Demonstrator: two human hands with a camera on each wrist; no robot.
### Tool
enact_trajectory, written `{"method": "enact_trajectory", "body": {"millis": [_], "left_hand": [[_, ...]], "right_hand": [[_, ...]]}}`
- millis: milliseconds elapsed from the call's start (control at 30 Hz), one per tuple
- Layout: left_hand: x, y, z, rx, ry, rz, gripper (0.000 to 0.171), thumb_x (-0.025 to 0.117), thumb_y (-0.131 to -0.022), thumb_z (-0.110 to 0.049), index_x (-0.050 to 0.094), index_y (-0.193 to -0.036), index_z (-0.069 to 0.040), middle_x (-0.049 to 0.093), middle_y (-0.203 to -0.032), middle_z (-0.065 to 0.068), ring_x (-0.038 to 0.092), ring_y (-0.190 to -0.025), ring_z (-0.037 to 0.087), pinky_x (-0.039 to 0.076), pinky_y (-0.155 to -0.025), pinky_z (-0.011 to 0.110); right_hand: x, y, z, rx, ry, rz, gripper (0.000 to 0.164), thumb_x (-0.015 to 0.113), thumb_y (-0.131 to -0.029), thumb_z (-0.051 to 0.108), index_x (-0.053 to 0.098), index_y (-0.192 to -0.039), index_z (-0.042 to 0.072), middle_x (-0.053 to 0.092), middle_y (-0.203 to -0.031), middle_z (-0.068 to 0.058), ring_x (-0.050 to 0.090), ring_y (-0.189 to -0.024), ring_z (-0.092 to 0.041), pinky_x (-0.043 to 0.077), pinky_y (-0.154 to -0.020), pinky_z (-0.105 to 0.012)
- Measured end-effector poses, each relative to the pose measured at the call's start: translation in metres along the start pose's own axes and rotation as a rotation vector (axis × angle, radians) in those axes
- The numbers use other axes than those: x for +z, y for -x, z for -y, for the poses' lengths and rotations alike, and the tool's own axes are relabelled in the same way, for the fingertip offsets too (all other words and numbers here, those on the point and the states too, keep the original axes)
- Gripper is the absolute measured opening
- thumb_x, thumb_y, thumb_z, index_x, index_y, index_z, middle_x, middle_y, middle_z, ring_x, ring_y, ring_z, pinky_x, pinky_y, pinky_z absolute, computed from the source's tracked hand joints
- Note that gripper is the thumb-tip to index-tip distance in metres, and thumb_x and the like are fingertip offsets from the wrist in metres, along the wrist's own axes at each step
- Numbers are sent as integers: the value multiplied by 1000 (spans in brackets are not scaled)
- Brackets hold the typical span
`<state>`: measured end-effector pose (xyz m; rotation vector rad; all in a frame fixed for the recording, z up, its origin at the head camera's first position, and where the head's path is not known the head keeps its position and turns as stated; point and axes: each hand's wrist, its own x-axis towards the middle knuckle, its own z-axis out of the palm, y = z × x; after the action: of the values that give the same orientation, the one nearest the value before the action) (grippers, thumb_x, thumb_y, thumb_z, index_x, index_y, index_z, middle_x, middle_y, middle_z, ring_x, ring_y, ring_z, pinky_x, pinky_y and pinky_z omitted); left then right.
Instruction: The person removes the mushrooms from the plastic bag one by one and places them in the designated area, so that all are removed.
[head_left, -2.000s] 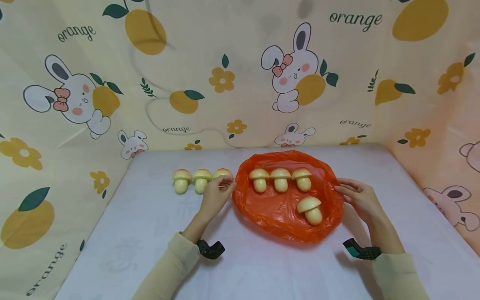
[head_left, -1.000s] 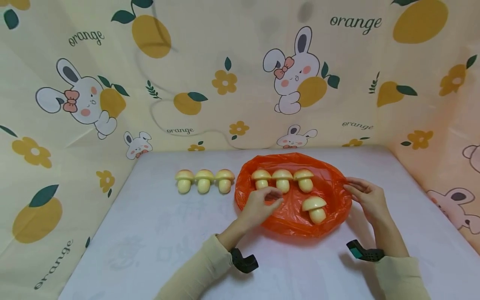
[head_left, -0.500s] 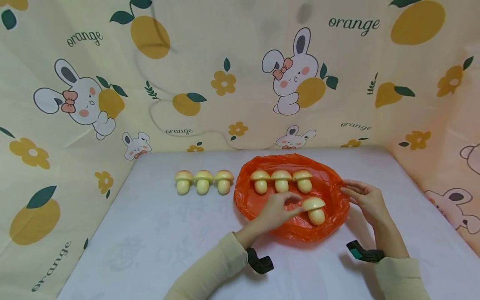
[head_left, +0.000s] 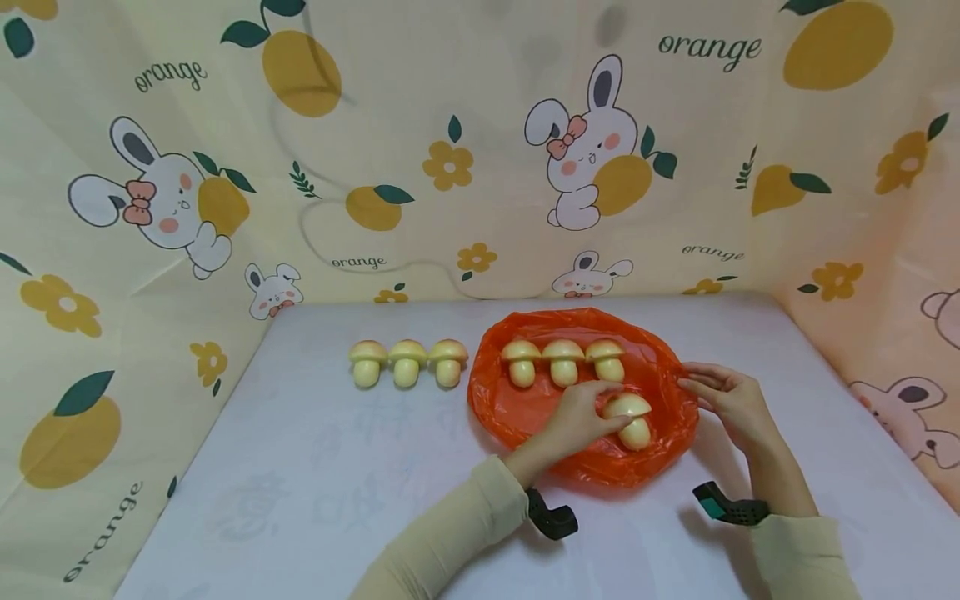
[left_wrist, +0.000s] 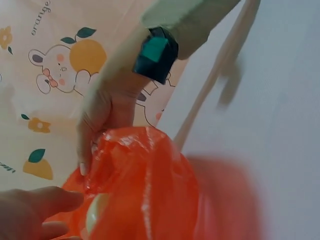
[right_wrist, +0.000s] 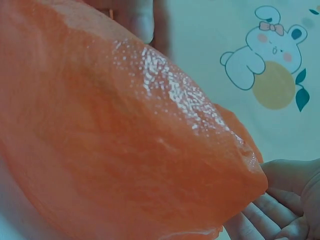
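Note:
An orange-red plastic bag (head_left: pixel 609 475) lies spread on the table with its mouth up. Inside it, three yellowish mushrooms (head_left: pixel 563 360) stand in a row, and a single mushroom (head_left: pixel 636 433) leans nearer the right front. My left hand (head_left: pixel 573 421) reaches over the bag's near rim, thumb and index finger about that single mushroom's cap; its far side is hidden. At the bag's right edge my right hand (head_left: pixel 731 400) pinches the plastic rim. The right wrist view shows its thumb and fingers (right_wrist: pixel 262 215) at the bag's corner.
Three more mushrooms (head_left: pixel 407 364) line up on the white table (head_left: pixel 300 483), left of the bag. A patterned cloth (head_left: pixel 450 217) with rabbits and oranges forms walls behind and at both sides. Each wrist carries a dark device (head_left: pixel 553 517).
My left hand has left the bag's left rim and moved right across the bag to the single mushroom. My right hand stays at the right rim; the bag's rim has shifted slightly.

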<state>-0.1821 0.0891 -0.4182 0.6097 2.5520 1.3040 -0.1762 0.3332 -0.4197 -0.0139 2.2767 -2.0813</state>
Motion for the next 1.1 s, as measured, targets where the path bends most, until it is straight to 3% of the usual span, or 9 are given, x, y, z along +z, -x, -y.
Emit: {"method": "enact_trajectory", "body": {"millis": [200,300,467,633,767,867,933,1033,1100], "left_hand": [[6,-6,3,-18,-15,-29,53,75,-83,-29,59,-131,-11,66,-129,2,61,-102,5,51,-90,14],[8,-9,4,-14,-59,-19,56,76,-82,-30,58,-132,-10,66,-128,1,62,-105,5,52,-92,15],[11,-12,3,-17,-120,15,57,75,-83,-32,57,-133,-11,66,-128,0,63,-111,6,52,-96,18],[12,-13,3,-45,-126,23,52,74,-84,-29,59,-131,-12,68,-125,-1,61,-104,3,52,-94,17],[13,-13,5,-54,-96,11,49,74,-84,-26,61,-129,-11,68,-124,0,61,-105,4,52,-95,18],[11,-12,7,-54,-71,-3,49,73,-85,-26,60,-130,-10,67,-126,1,61,-107,5,52,-97,19],[8,-12,8,-46,-50,-12,50,73,-86,-25,59,-131,-9,66,-128,2,60,-107,6,52,-98,20],[2,-11,9,-27,-25,-23,50,72,-86,-25,58,-132,-10,65,-129,2,59,-107,7,52,-98,20],[-3,-10,10,-13,-7,-31,50,72,-86,-24,58,-132,-9,65,-129,3,60,-109,8,52,-97,20]], "right_hand": [[0,1,1,5,19,-4,19,64,-92,16,70,-105,28,72,-89,24,68,-82,7,57,-70,-11],[0,3,4,4,118,-22,20,63,-93,19,69,-112,19,70,-88,28,67,-81,9,57,-70,-11],[3,4,12,49,371,-69,53,63,-93,31,53,-130,-6,61,-85,37,60,-80,16,57,-72,-13],[3,5,17,105,493,-52,66,62,-92,41,48,-135,-6,56,-87,37,55,-81,18,60,-77,-21],[-2,8,18,88,514,2,63,62,-93,36,48,-134,-9,57,-87,36,57,-81,16,60,-76,-21],[-3,9,19,79,526,50,59,64,-92,30,49,-132,-11,67,-94,23,60,-81,12,60,-75,-22],[-2,9,19,92,547,72,59,65,-92,29,49,-131,-12,73,-101,6,62,-81,10,61,-76,-24],[0,8,18,99,567,83,60,65,-92,27,47,-132,-13,71,-112,-19,63,-81,7,61,-77,-27],[1,6,16,97,568,77,60,65,-92,25,46,-133,-14,68,-114,-25,63,-80,7,61,-77,-25]]}}
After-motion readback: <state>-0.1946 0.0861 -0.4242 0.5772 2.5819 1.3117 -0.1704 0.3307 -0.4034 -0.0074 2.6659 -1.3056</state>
